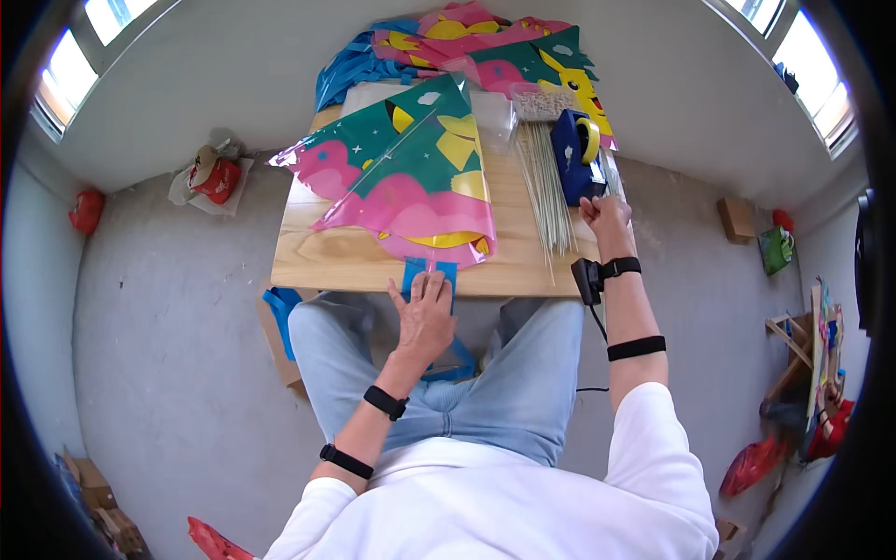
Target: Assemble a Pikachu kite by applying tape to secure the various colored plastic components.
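Observation:
My left hand (427, 315) lies with its fingers stretched out on a blue plastic strip (416, 268) at the table's front edge. The strip meets the lower tip of a kite-shaped printed plastic sheet (420, 191), green and pink with yellow figures, spread on the table. At the table's right side, my right hand (607, 217) is closed at the near end of a blue tape dispenser (566, 154), which carries a roll of yellowish tape (588, 140). What its fingertips pinch is hidden. Thin pale sticks (546, 196) lie in a bundle just left of the dispenser.
Behind the sheet, more printed sheets (448, 28) and blue strips (350, 70) are heaped on the wooden table (317, 247). A clear box of small pale pieces (544, 103) stands behind the sticks. A cardboard box (278, 345) sits below the table's left front.

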### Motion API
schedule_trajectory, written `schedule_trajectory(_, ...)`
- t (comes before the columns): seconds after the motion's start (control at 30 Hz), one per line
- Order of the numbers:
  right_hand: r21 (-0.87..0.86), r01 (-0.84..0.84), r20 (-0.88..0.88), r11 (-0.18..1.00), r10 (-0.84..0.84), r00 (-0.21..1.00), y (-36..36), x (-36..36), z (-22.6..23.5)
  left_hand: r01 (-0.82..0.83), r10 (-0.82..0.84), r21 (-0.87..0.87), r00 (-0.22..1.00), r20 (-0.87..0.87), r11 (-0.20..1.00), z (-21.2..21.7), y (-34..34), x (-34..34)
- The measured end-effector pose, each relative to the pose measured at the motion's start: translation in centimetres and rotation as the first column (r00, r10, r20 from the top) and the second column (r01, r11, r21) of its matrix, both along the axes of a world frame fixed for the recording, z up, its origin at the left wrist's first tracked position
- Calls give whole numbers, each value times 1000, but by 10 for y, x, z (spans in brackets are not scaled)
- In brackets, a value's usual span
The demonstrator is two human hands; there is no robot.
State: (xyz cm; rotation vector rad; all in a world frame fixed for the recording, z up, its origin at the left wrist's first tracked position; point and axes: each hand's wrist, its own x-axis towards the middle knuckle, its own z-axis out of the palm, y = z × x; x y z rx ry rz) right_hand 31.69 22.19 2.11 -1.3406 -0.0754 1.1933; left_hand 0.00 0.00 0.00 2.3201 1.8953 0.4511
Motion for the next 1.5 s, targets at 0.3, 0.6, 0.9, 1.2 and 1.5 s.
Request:
schedule_trajectory(0.3, 103, -467, 588, 878, 325, 740, -35, -7, 26, -15, 15, 11, 999, 30, 1000, 3, 3, 0)
schedule_trajectory(0.6, -277, -955, 648, 109, 754, -102, -59, -127, 47, 2, -3, 32, 999, 33, 999, 3, 1, 0)
schedule_trajectory(0.9, -683, -716, 651, -148, 323, -687, -45, -199, 36, -13, 9, 66, 998, 64, 998, -6, -3, -2)
schedule_trajectory(1.2, -806, -589, 590, -61, 1, -808, -43, -217, 20, -25, 18, 72, 995, 102, 997, -8, -3, -2)
schedule_trajectory(1.5, -803, -595, 595, -31, -63, -801, -45, -220, 15, -6, 0, 51, 994, 111, 999, -3, -1, -1)
